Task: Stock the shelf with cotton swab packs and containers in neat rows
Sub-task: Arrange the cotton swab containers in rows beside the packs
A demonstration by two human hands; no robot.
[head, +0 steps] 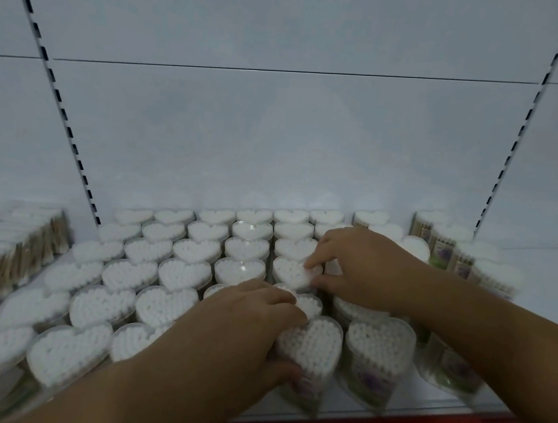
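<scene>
As the left hand (241, 324) grips one, heart-shaped containers (312, 347) show white tips

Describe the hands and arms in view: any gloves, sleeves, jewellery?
The left hand and right hand are bare: no gloves, and no rings show. The left forearm and right forearm are bare too, with no sleeve, watch or bracelet up to the frame edge. Slight blur could hide small marks.

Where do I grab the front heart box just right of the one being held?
Pinch the heart box by its two clear side walls, coming from the open shelf front. It stands upright with its point toward you, and other boxes crowd behind it.
</scene>
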